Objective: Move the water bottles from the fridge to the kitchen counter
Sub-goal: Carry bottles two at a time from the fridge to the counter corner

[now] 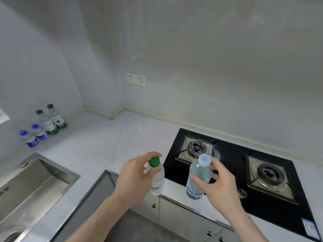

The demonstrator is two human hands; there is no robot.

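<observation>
Now the left hand [132, 179] grips the green-capped bottle [156, 179], and the right hand [218, 182] grips the blue-capped bottle [198, 177], above the counter [104, 137] edge.

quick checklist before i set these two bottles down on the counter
1. Left hand grips the green-capped bottle: ok.
2. Right hand holds the light-blue-capped bottle, fingers curled round it: ok.
3. Both caps on: ok.
4. Bare counter for setting down, left of the stove: ok.
5. Bottles over the counter: not ok, both hang at its front edge.
6. Four bottles already by the wall, upright and out of the way: ok.
</observation>
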